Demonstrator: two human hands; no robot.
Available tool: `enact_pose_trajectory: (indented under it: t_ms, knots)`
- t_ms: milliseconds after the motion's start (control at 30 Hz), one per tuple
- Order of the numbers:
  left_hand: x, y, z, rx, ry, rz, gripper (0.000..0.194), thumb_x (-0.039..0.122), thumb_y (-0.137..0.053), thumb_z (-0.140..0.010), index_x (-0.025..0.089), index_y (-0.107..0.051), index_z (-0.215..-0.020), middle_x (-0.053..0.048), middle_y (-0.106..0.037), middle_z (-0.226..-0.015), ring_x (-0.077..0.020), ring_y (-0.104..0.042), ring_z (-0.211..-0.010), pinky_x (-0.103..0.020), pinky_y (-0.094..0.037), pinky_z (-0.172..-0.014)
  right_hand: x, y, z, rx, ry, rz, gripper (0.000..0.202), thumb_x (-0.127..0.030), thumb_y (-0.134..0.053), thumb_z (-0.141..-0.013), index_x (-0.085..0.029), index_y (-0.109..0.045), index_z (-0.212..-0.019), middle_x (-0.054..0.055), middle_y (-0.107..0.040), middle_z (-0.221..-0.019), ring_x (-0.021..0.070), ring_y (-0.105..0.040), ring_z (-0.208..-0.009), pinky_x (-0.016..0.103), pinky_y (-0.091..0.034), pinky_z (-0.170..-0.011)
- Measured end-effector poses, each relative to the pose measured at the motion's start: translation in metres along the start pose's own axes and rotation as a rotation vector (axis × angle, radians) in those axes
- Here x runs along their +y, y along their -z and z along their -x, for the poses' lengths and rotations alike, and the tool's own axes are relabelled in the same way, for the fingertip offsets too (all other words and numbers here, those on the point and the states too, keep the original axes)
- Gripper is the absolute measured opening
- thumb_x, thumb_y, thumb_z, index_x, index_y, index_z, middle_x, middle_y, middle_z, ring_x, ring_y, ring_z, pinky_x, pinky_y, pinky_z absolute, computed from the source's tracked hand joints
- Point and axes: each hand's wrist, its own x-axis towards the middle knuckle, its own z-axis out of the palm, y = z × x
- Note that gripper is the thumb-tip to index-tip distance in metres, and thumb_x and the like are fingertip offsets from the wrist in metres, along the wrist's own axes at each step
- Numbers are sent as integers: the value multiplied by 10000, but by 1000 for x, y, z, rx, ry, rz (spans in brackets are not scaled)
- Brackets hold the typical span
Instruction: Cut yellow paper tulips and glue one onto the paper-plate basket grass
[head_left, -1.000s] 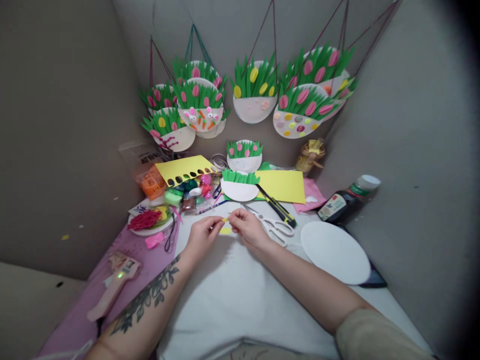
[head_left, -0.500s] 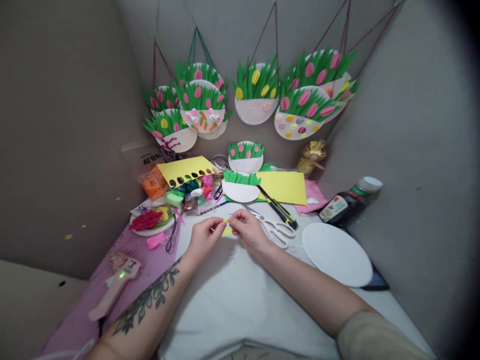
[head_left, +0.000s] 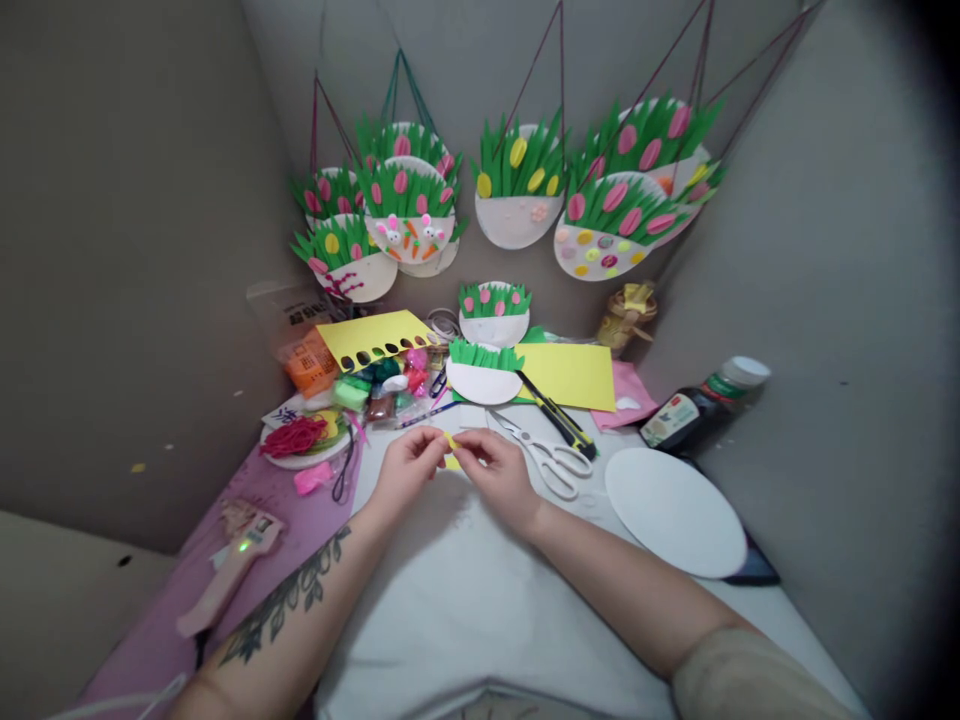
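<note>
A small yellow paper piece [head_left: 451, 441] is pinched between the fingertips of both hands, left hand [head_left: 406, 466] and right hand [head_left: 500, 475] close together above the table [head_left: 450, 600]. Scissors [head_left: 551, 456] lie just right.

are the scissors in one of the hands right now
No, the scissors lie on the table just beside the right hand, while both hands pinch a small yellow piece.

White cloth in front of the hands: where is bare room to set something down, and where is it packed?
The white cloth is bare between the forearms, from the left hand and right hand toward the camera. Beyond them it is crowded: scissors, paper plate, yellow sheet, red yarn dish.
</note>
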Motion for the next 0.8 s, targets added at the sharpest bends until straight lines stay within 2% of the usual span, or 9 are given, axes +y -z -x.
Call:
enact_pose_trajectory:
  t_ms: [400,567,667,800]
  knots:
    - [-3,2,2,0,-37,-15,270,405,-580,-772,137,-602,-753,33,-525,-560,-71,-445,-495,-181,-340,-475,5,2,2,12,238,153,113,-190,-573,-820,-212,-652,-898,30,-666,-761,138,-592,-698,279,-488,-679]
    - [-3,1,2,-17,-50,-17,240,383,-560,-782,147,-580,-744,37,-521,-571,-68,-437,-488,-178,-342,-470,7,2,4,-14,290,164,129,-160,-578,-807,-209,-641,-908,35,-666,-772,150,-595,-740,290,-483,-706]
    - [0,2,2,1,-67,-49,224,371,-562,-780,150,-574,-745,37,-523,-583,-68,-443,-491,-179,-352,-476,6,2,5,-13,256,151,101,-162,-562,-808,-206,-635,-861,34,-654,-768,152,-594,-743,291,-482,-705]
    - [5,2,5,-17,-83,-92,220,365,-567,-781,147,-599,-767,20,-552,-612,-81,-485,-531,-186,-380,-499,2,1,3,37,37,73,66,-200,-567,-807,-191,-626,-834,31,-637,-767,138,-591,-694,257,-480,-632]
